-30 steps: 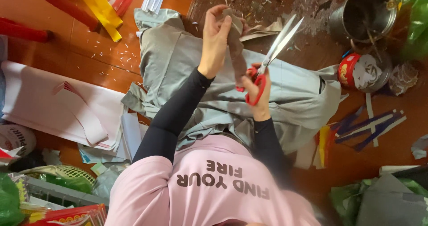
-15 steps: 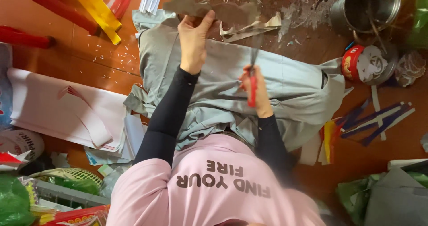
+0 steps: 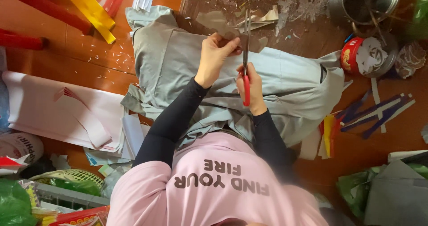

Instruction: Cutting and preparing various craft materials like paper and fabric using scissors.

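Observation:
My left hand pinches a grey-brown cut-out paper piece and holds it up over my lap. Just to its right, my right hand grips red-handled scissors. The blades point straight away from me and meet the paper's edge beside my left fingertips. A grey cloth is spread over my legs under both hands. I wear black sleeves and a pink shirt.
A metal pot and a red tin stand at the upper right, blue paper strips below them. Yellow strips and red rolls lie upper left, white sheets at left, a green basket lower left.
The scissors swung from a tilted, wide-open pose to upright with the blades nearly together at the paper. My left hand turned the paper piece flatter and brought it closer to me.

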